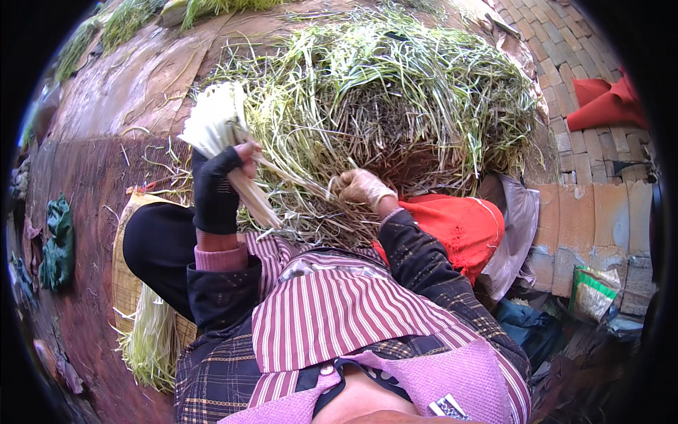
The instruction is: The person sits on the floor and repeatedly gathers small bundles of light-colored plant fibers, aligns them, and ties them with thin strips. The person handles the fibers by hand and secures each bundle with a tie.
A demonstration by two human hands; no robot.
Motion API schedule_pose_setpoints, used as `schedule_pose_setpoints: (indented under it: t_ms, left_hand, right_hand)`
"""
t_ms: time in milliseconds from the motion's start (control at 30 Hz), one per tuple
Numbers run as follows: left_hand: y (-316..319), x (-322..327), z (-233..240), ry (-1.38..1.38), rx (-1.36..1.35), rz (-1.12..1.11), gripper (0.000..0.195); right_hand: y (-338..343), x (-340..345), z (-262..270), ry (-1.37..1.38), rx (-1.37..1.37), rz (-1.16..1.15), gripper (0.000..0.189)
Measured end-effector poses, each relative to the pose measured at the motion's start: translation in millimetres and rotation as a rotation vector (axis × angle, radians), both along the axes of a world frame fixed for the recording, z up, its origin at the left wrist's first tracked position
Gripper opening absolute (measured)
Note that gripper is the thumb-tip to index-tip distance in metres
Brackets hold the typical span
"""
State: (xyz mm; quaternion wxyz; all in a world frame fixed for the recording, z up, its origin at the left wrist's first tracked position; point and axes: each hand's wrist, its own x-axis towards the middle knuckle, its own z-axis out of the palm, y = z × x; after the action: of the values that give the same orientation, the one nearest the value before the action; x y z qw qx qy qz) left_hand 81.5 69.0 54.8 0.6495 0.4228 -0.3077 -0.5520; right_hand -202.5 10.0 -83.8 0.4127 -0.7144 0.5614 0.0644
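My left hand [247,159], in a black fingerless sleeve, grips a thick bunch of pale leafy stalks [214,114], possibly blanched chives. Its white ends fan out above the fist, and the rest hangs down toward my lap. A few thin stalks [296,179] stretch from this fist across to my right hand [364,186]. That hand wears a thin translucent glove, and its fingers are closed on the stalks' far ends. Beneath and beyond both hands lies a large heap of green and yellowish stalks [424,58], with dark, soil-covered roots [371,119] facing me.
Beside my left knee, a finished-looking pale bundle [151,339] rests on a yellow woven sack [124,233]. A green cloth or bag [56,244] lies farther left. Red cloth [455,228] covers my right knee. Brick paving [577,153], red fabric [604,103] and a green-white packet [594,291] are on the right.
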Motion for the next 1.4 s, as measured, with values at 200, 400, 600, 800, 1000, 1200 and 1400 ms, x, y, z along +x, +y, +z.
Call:
schedule_pose_setpoints:
  t_ms: [200, 400, 600, 800, 1000, 1200, 1400]
  left_hand:
    - [-5.7, -22.3, -19.1, -0.046, 0.066, -0.242, 0.033]
    - [-9.9, -34.6, -26.1, 0.0, 0.119, -0.248, 0.029]
    - [-11.8, -49.3, -29.6, -0.124, 0.124, -0.22, 0.032]
    - [-11.7, -53.7, -33.7, -0.199, 0.064, -0.177, 0.027]
    - [-12.2, -49.8, -34.8, -0.253, 0.133, -0.17, 0.024]
    - [-10.3, -51.1, -34.5, -0.16, 0.115, -0.182, 0.025]
    - [-10.4, -50.5, -35.7, -0.212, 0.117, -0.119, 0.028]
  right_hand:
    - [27.2, 47.1, 99.3, -1.098, 0.305, -0.088, 0.028]
    - [39.5, 69.2, 121.3, -1.114, 0.37, -0.252, 0.01]
    - [29.7, 50.7, 115.8, -1.033, 0.375, -0.388, 0.009]
    - [31.9, 59.8, 100.7, -1.108, 0.318, -0.43, 0.01]
    - [31.2, 61.9, 92.9, -1.1, 0.321, -0.453, 0.012]
    - [32.5, 64.8, 94.3, -1.157, 0.316, -0.481, 0.012]
    - [32.8, 62.3, 98.1, -1.116, 0.276, -0.445, 0.008]
